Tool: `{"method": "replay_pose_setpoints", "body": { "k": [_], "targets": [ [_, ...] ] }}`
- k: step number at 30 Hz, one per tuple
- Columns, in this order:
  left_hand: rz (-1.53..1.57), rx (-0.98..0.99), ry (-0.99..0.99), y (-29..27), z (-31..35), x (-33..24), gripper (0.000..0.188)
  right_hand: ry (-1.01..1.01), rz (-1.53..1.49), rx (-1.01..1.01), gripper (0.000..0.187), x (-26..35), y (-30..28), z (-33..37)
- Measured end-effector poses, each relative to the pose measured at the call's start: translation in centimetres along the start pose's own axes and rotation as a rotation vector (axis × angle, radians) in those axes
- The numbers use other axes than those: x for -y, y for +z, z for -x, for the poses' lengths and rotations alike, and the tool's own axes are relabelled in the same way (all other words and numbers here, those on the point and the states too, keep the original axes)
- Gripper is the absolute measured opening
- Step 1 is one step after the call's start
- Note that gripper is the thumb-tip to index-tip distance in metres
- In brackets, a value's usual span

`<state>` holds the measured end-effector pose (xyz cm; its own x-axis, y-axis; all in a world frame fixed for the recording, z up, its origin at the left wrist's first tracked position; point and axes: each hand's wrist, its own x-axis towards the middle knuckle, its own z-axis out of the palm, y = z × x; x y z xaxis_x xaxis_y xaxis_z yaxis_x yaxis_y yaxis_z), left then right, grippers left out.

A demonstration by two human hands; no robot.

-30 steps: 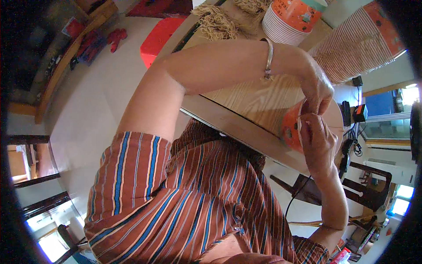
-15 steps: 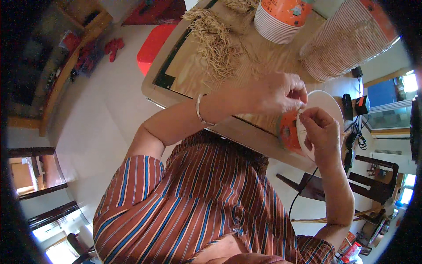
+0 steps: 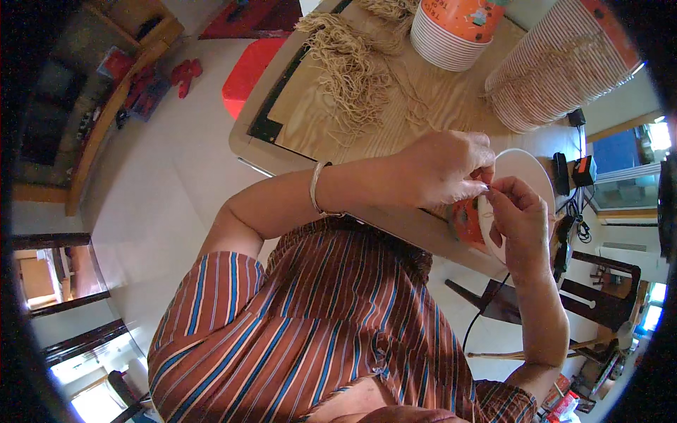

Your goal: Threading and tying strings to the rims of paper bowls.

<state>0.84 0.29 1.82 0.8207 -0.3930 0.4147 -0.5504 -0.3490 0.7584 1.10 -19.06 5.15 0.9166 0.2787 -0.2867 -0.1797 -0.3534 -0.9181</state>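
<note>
An orange paper bucket (image 3: 468,224) with a white inside (image 3: 525,163) lies tipped on its side at the table's near right edge, its mouth toward the right. My left hand (image 3: 451,168), a bangle on its wrist, reaches over the bucket with thumb and fingers pinched together. My right hand (image 3: 520,215) is at the bucket's rim, thumb and forefinger closed in a pinch against the left fingertips. Whatever lies between the fingertips is too small to make out. Part of the bucket's side and rim is hidden behind both hands.
Tan cord strands (image 3: 345,81) lie heaped on the wooden table (image 3: 296,106). Beyond stand a short stack of orange buckets (image 3: 451,39) and a longer leaning stack (image 3: 557,77) with strands draped on it. Black adapters and cables (image 3: 580,176) are at the right. A red stool (image 3: 240,81) stands left.
My left hand has lowered slightly toward me, its fingertips still meeting those of my right hand. The right hand and the bucket have barely moved.
</note>
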Motion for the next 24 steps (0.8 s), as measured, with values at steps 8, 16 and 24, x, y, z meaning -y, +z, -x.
{"method": "replay_pose_setpoints", "body": {
  "k": [8, 16, 24],
  "targets": [
    [-0.296, 0.0, 0.034, 0.1, -0.2, -1.4, 0.016, 0.056, -0.013, 0.002, 0.01, 0.6, 0.3, 0.4],
    [-0.37, 0.06, -0.029, 0.1, -0.6, -1.9, 0.016, 0.041, -0.051, 0.019, 0.01, 0.2, 0.0, 0.7],
    [-0.079, 0.047, -0.157, 0.4, -0.7, -0.7, 0.013, -0.021, 0.072, -0.04, 0.01, 0.0, 0.1, 0.4]
  ]
}}
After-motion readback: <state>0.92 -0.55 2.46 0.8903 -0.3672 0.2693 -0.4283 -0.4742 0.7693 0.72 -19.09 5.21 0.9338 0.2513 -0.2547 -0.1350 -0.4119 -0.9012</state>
